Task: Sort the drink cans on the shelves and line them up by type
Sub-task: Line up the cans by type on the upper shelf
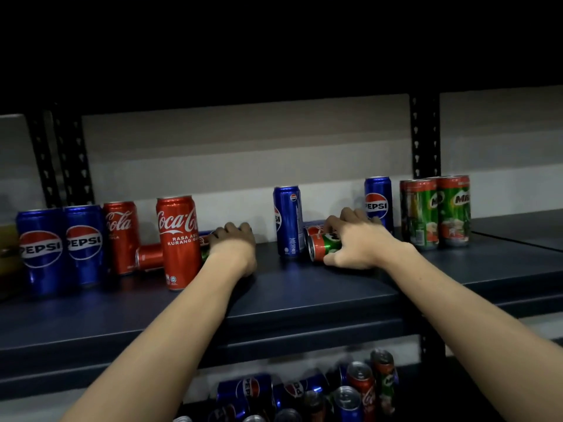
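Observation:
On the dark shelf [304, 293] my right hand [356, 242] grips a green Milo can [320, 246] that lies on its side. My left hand [234, 248] curls over another lying green can [205, 254], mostly hidden behind an upright Coca-Cola can [178, 239]. Two Pepsi cans [58, 245] stand at the left beside a second upright Coca-Cola can [120, 236] and a red can lying down [149, 255]. Upright Pepsi cans stand at the middle [286, 220] and behind my right hand [377, 202]. Several Milo cans [435, 211] stand grouped at the right.
Black perforated uprights [425, 135] frame the shelf against a pale back wall. The lower shelf holds a jumble of Pepsi, Coca-Cola and Milo cans [335, 391], some lying and some upright. A yellowish object [6, 251] sits at the far left edge.

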